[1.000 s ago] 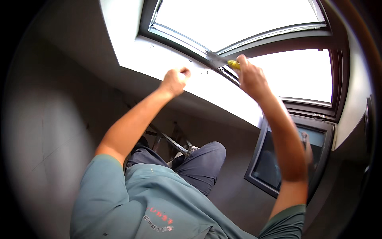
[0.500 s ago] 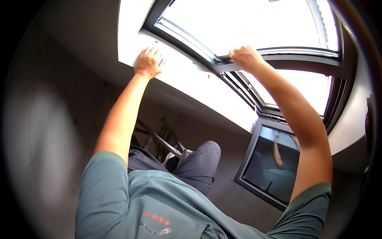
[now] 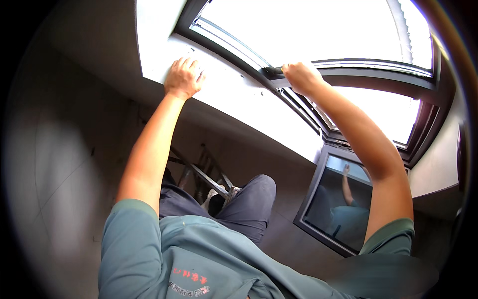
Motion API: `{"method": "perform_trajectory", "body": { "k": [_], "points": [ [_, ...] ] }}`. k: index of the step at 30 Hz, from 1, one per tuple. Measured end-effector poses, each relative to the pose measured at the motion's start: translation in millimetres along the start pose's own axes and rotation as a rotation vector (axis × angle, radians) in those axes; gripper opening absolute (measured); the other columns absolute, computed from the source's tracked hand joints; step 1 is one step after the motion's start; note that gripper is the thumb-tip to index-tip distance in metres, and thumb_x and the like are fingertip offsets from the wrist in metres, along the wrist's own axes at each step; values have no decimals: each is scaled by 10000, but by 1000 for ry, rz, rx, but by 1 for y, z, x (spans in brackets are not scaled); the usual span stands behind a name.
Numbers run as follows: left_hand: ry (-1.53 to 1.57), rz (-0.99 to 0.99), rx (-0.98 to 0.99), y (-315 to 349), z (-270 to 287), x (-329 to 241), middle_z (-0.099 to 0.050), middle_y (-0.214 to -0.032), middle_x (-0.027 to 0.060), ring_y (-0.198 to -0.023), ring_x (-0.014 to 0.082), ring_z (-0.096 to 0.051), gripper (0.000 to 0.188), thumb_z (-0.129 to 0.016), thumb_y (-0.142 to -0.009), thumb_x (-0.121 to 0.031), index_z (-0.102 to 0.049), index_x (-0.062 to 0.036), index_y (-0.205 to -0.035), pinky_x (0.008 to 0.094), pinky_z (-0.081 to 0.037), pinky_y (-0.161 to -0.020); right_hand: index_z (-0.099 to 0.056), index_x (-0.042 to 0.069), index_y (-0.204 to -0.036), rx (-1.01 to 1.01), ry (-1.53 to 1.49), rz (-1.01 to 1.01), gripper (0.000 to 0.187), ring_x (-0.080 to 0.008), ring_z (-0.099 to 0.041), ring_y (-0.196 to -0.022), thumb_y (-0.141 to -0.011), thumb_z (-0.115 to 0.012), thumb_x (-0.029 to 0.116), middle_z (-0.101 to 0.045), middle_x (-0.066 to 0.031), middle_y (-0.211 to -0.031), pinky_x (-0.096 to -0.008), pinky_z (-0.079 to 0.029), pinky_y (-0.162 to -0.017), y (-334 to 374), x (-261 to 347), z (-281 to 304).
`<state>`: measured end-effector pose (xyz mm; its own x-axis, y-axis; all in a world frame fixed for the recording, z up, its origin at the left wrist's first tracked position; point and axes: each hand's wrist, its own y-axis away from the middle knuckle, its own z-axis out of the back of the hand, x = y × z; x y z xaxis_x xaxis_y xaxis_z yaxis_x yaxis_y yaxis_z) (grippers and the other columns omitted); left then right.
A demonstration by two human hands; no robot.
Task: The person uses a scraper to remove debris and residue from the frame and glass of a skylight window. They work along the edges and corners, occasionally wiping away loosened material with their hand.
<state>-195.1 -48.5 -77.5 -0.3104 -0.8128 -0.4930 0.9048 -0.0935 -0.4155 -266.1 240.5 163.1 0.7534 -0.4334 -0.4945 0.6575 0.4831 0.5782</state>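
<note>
— From the head view, what are the hands doing?

— The left hand (image 3: 184, 77) lies flat on the white sill (image 3: 234, 99), fingers spread a little, palm down. It holds nothing; it just presses on the bright surface near the sill's left end.

— And the other?

— The right hand (image 3: 301, 77) is closed round a dark bar (image 3: 273, 71) of the window frame (image 3: 348, 74), right where the frame's rails meet. The fist wraps it, so only a short dark end sticks out to the left of the knuckles.

— Where does the frame sit against the sill?

— Just above it, touching along its upper edge. The two hands are well apart, sill between them.

— Anything below?

— A tilted dark pane (image 3: 338, 204) hangs under the right forearm and shows a reflection of an arm. Between the arms you see a bent knee (image 3: 256, 194) in dark trousers, and beside it the metal rails of a ladder (image 3: 211, 179). The person wears a grey-green shirt (image 3: 169, 249).
</note>
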Motion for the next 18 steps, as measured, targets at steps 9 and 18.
{"method": "perform_trajectory", "body": {
  "k": [9,18],
  "points": [
    [28,-47,-152,1,-3,1,-672,-1018,102,-1012,295,-638,233,-674,-899,-304,-658,-84,-976,418,-517,-928,-733,4,-905,179,107,164,82,-322,-762,-835,-850,-674,21,-760,-170,-872,-408,-609,-706,-17,-6,36],
    [23,-23,-81,-1,1,1,-673,-1026,95,-1031,288,-640,255,-696,-886,-304,-655,-86,-1009,418,-514,-940,-686,-42,-1002,66,-113,79,212,-378,-749,-887,-802,-636,-91,-739,-229,-900,-433,-618,-775,-14,-7,7]
  ]
}}
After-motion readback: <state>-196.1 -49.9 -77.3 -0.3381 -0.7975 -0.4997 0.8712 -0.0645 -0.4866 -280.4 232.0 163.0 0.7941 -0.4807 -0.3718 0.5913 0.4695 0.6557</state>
